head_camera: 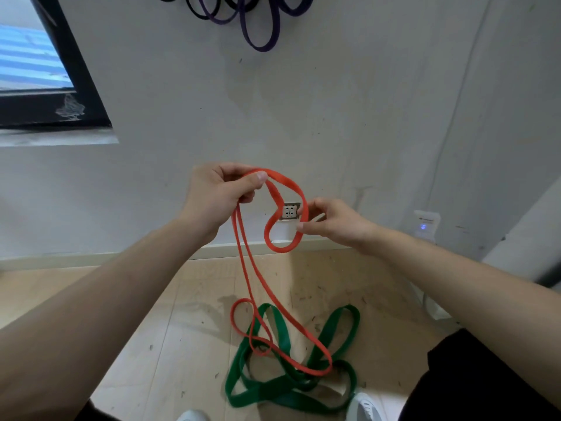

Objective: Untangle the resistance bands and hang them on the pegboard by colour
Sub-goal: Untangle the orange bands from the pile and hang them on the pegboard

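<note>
Window glass (30, 62) in a black frame sits far left in the white wall. The left grip (218, 196), a bare hand, is clenched on the orange band (285, 180), pinching its top between thumb and curled fingers. The band is flat, thin rubber. A small loop of it droops rightwards to the right grip (334, 226), whose thumb and fingertips nip the loop's far side in front of a square wall socket (290, 211). Two long strands fall from the left grip to the pale wooden floor (182, 329) and lie across a wider, matte green band (343, 323) heaped in coils. Purple bands (261, 41) hang on the wall above.
</note>
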Demonstrator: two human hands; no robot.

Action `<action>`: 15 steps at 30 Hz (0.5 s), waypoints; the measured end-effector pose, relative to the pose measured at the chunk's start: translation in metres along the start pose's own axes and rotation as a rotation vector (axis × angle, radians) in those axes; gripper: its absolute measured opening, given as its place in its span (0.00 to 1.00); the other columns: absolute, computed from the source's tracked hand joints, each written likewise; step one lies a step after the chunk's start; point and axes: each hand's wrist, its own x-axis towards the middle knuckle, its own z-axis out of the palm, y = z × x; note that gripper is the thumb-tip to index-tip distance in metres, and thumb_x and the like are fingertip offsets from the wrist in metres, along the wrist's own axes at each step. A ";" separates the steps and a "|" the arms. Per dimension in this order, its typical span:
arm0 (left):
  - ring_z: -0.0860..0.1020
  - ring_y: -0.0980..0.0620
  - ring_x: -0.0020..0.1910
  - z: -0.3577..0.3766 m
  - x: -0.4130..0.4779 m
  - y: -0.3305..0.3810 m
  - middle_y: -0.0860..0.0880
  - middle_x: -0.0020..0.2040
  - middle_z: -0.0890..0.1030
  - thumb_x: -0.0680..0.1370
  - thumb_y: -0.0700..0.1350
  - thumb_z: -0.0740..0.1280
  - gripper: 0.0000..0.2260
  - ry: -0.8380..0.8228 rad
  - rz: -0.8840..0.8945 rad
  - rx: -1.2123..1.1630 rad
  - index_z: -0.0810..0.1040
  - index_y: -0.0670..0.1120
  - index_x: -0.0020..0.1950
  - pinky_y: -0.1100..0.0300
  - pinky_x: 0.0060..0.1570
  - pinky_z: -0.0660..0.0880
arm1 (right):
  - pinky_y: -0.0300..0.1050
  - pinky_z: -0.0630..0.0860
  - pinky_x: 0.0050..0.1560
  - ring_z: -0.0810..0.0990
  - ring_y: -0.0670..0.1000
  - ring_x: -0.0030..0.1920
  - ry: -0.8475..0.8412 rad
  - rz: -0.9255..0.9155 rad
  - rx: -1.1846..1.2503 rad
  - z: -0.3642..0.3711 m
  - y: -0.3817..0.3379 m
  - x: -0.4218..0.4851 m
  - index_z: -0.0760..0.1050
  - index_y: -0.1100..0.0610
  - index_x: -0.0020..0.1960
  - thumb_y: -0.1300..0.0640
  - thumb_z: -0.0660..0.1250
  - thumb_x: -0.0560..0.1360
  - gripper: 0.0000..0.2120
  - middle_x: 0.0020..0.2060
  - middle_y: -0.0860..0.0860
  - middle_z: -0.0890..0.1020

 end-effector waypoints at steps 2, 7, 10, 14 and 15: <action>0.79 0.54 0.34 -0.001 0.001 0.001 0.48 0.37 0.84 0.76 0.42 0.74 0.03 0.048 0.002 -0.015 0.86 0.45 0.48 0.62 0.40 0.79 | 0.30 0.74 0.37 0.79 0.45 0.42 0.048 0.049 0.022 0.008 0.004 0.001 0.79 0.59 0.55 0.57 0.73 0.76 0.09 0.45 0.51 0.82; 0.80 0.52 0.35 -0.005 0.004 0.000 0.49 0.37 0.84 0.77 0.42 0.73 0.03 0.115 -0.008 -0.080 0.86 0.44 0.48 0.61 0.41 0.79 | 0.45 0.81 0.44 0.82 0.50 0.39 0.170 0.128 0.168 0.017 0.007 0.008 0.80 0.64 0.51 0.56 0.72 0.77 0.10 0.41 0.57 0.83; 0.79 0.52 0.36 -0.011 0.006 -0.002 0.48 0.38 0.83 0.77 0.42 0.73 0.03 0.149 -0.027 -0.111 0.85 0.43 0.48 0.61 0.42 0.80 | 0.44 0.81 0.42 0.80 0.51 0.38 0.250 0.134 0.315 0.015 0.002 0.011 0.82 0.63 0.49 0.60 0.72 0.77 0.06 0.39 0.54 0.83; 0.78 0.53 0.34 -0.023 0.011 -0.009 0.47 0.38 0.82 0.77 0.41 0.73 0.03 0.196 -0.108 -0.145 0.85 0.42 0.47 0.62 0.42 0.80 | 0.37 0.74 0.29 0.75 0.46 0.30 0.198 0.215 0.633 0.001 -0.005 0.014 0.80 0.59 0.51 0.60 0.70 0.78 0.03 0.41 0.52 0.84; 0.77 0.53 0.33 -0.026 0.012 -0.012 0.47 0.37 0.81 0.77 0.40 0.73 0.02 0.204 -0.129 -0.161 0.84 0.42 0.46 0.62 0.41 0.79 | 0.35 0.72 0.26 0.73 0.44 0.27 0.173 0.223 0.723 -0.005 -0.008 0.013 0.79 0.59 0.53 0.60 0.68 0.79 0.04 0.41 0.52 0.82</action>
